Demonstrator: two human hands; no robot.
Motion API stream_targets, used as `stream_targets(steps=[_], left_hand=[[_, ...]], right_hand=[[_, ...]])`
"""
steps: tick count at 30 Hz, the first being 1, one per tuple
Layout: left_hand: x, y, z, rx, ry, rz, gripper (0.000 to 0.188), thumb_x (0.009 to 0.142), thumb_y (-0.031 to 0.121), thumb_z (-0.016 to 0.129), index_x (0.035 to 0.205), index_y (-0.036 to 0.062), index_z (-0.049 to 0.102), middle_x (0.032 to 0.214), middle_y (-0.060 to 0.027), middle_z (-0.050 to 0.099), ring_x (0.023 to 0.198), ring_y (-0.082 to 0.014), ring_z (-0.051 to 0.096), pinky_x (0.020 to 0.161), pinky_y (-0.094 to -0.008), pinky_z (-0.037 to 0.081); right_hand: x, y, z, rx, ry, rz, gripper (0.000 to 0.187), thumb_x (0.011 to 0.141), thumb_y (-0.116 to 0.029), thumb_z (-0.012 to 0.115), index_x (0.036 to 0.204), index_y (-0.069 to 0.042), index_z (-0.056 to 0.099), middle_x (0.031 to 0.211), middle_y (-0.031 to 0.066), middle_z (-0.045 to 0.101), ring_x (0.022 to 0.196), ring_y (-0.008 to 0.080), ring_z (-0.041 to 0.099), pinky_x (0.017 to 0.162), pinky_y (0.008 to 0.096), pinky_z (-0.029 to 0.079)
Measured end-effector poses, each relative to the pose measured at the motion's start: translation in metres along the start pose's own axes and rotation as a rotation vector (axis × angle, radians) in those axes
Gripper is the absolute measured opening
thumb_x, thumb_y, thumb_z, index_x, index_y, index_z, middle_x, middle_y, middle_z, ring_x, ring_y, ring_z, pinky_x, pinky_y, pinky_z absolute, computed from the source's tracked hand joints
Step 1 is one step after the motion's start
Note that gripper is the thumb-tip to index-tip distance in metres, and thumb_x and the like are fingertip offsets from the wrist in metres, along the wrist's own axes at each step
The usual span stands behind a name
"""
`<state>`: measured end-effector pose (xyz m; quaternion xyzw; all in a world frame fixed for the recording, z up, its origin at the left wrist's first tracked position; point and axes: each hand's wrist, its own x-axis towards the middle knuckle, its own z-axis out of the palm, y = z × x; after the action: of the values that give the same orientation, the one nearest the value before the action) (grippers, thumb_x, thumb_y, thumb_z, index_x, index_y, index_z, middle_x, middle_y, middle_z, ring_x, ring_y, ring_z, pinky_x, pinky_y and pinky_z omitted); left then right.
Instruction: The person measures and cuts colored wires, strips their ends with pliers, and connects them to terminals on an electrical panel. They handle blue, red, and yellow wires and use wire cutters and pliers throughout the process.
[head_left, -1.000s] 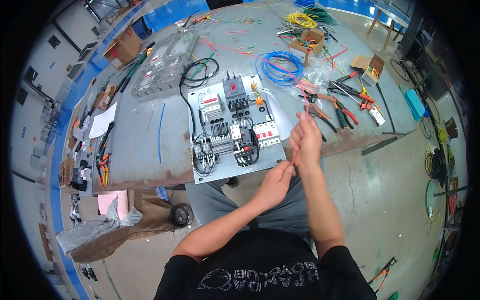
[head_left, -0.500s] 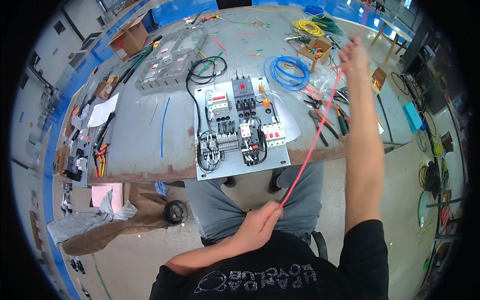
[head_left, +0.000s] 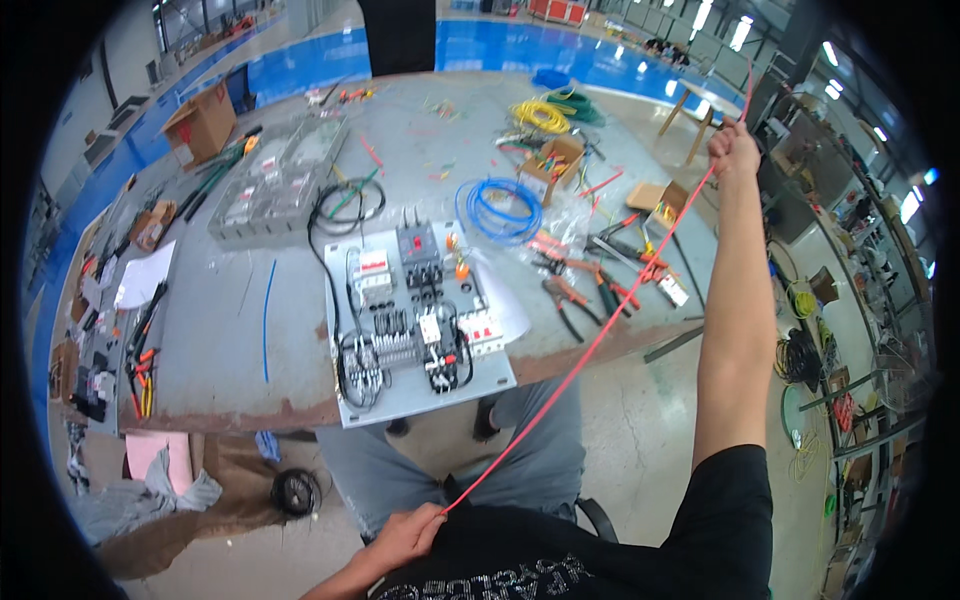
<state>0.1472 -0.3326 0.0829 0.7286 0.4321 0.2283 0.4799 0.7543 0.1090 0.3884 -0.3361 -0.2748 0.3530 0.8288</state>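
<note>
A long red wire (head_left: 583,362) runs taut on a slant between my two hands. My left hand (head_left: 407,537) is closed on its lower end, low over my lap. At the upper right my right hand (head_left: 735,150), arm stretched out, is closed round the wire, and a short tail of it sticks up beyond the fist. On the table's front edge lies a metal mounting plate (head_left: 413,402) carrying breakers, terminal blocks and black wiring. Its black main breaker (head_left: 417,243) sits at the plate's far end. Neither hand touches the plate.
Right of the plate lie pliers (head_left: 572,308) and other hand tools. Behind it are a blue wire coil (head_left: 503,211), a yellow wire coil (head_left: 541,116) and an open cardboard box (head_left: 552,170). Grey transparent-lidded cases (head_left: 277,180) stand far left; a blue wire piece (head_left: 269,320) lies nearer.
My hands have moved farther apart, stretching a longer span of red wire. The left hand has gone down and left. The whole view has shifted, showing more of the room.
</note>
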Motion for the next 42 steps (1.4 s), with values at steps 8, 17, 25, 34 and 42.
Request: stream_targets(steps=[8, 17, 25, 34, 42], left_hand=[[0.115, -0.015, 0.052, 0.051, -0.236, 0.150, 0.027, 0.108, 0.028, 0.051, 0.123, 0.0080, 0.059, 0.101, -0.0162, 0.068, 0.091, -0.0357, 0.070, 0.076, -0.0430, 0.055], [0.167, 0.068, -0.013, -0.082, 0.097, 0.531, 0.031, 0.101, 0.021, 0.065, 0.128, 0.0054, 0.066, 0.105, -0.0131, 0.072, 0.093, -0.0303, 0.071, 0.082, -0.0387, 0.057], [0.179, 0.023, -0.183, -0.305, 0.802, 0.102, 0.026, 0.101, 0.014, 0.063, 0.122, -0.0011, 0.068, 0.099, -0.0073, 0.073, 0.088, -0.0128, 0.067, 0.077, -0.0280, 0.054], [0.243, -0.041, -0.236, -0.006, 0.995, 0.018, 0.035, 0.096, 0.014, 0.069, 0.127, -0.0007, 0.066, 0.128, -0.0139, 0.066, 0.099, -0.0182, 0.066, 0.079, -0.0303, 0.056], [0.263, -0.064, -0.245, 0.084, 0.698, -0.033, 0.024, 0.093, 0.012, 0.072, 0.115, 0.0013, 0.072, 0.117, -0.0105, 0.068, 0.096, -0.0178, 0.066, 0.081, -0.0307, 0.056]], right_hand=[[-0.143, -0.002, 0.096, -0.254, -0.488, 0.078, 0.038, 0.109, -0.030, 0.053, 0.134, -0.002, 0.055, 0.070, -0.0027, 0.043, 0.054, 0.0073, 0.037, 0.049, 0.0251, 0.032], [-0.234, -0.006, 0.107, -0.822, -0.818, 0.178, 0.039, 0.108, -0.032, 0.054, 0.132, -0.003, 0.062, 0.064, -0.0077, 0.040, 0.046, 0.0010, 0.030, 0.040, 0.0214, 0.021], [-0.336, 0.107, -0.023, -1.082, -0.981, 0.493, 0.020, 0.102, -0.015, 0.063, 0.113, -0.001, 0.071, 0.070, -0.0052, 0.050, 0.064, 0.0040, 0.044, 0.057, 0.0237, 0.036], [-0.324, 0.140, -0.092, -1.126, -0.933, 0.539, 0.019, 0.100, -0.010, 0.064, 0.114, 0.000, 0.072, 0.074, -0.0017, 0.055, 0.067, 0.0075, 0.049, 0.060, 0.0270, 0.042], [-0.295, 0.142, -0.149, -1.175, -0.840, 0.651, 0.018, 0.098, -0.008, 0.066, 0.112, 0.000, 0.074, 0.075, -0.0038, 0.056, 0.068, 0.0065, 0.048, 0.061, 0.0255, 0.041]])
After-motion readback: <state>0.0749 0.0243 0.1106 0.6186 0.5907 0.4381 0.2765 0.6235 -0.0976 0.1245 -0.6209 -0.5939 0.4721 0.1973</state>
